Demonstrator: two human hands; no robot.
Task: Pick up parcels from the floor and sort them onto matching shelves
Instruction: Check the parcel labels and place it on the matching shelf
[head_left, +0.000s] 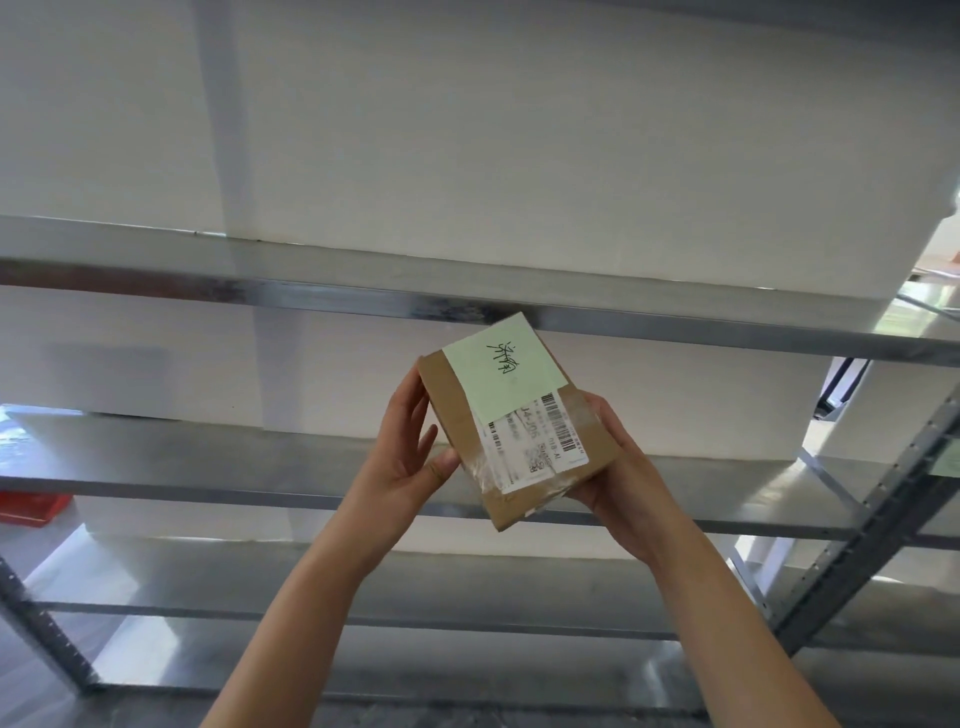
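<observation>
we face a white wall (519, 130) behind a metal rack (857, 535) whose grey shelves (208, 457) run across the whole view, one above another, with a perforated upright leaning at the right. at the far left edge, below the middle shelf, a red bin (31, 506) shows only in part. our two bare forearms rise from the bottom of the frame toward the rack. between them we hold a small brown cardboard parcel (514, 421) up in the air, in front of the shelves and touching none of them; its far corner overlaps the edge of the upper shelf in the view. the parcel is tilted, its top face turned to us. our left hand (410, 452) cups its left side, fingers straight along the edge and thumb pressed on the near corner. our right hand (618, 467) supports the right side from beneath, fingers wrapped under the box. a pale green note (506, 371) with dark handwriting covers the upper part of the top face, and below it a white shipping label (540, 441) with a barcode lies under clear tape.
</observation>
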